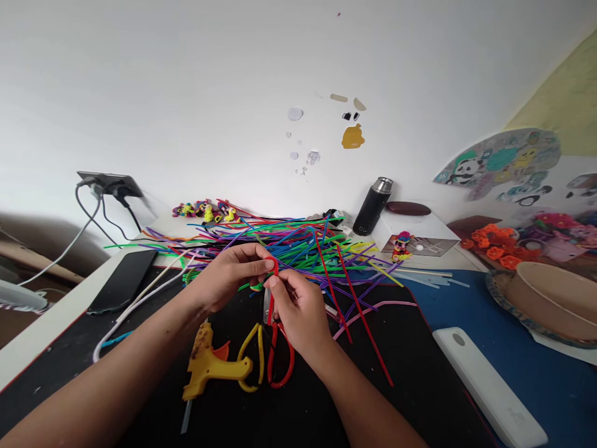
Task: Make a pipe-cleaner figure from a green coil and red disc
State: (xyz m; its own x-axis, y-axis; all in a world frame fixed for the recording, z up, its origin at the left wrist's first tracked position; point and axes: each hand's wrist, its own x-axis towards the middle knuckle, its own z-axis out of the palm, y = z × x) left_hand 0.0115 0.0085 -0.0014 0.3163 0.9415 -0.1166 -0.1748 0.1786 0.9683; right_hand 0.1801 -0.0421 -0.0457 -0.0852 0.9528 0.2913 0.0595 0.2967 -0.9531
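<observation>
Both hands meet above the black mat, pinching a red pipe cleaner that is bent at its top and hangs down between them. My left hand grips the bent upper part between thumb and fingers. Just to its right, my right hand is closed on the same pipe cleaner a little lower. Beneath the hands lie red-handled scissors, partly covered, and yellow-handled pliers. A yellow glue gun rests left of them with a clear glue stick in its back end. Behind the hands spreads a heap of coloured pipe cleaners.
A dark phone and white cable lie at left. Small pipe-cleaner figures sit by the wall. A black bottle leans beside a white box. At right are a white power bank and a round basket.
</observation>
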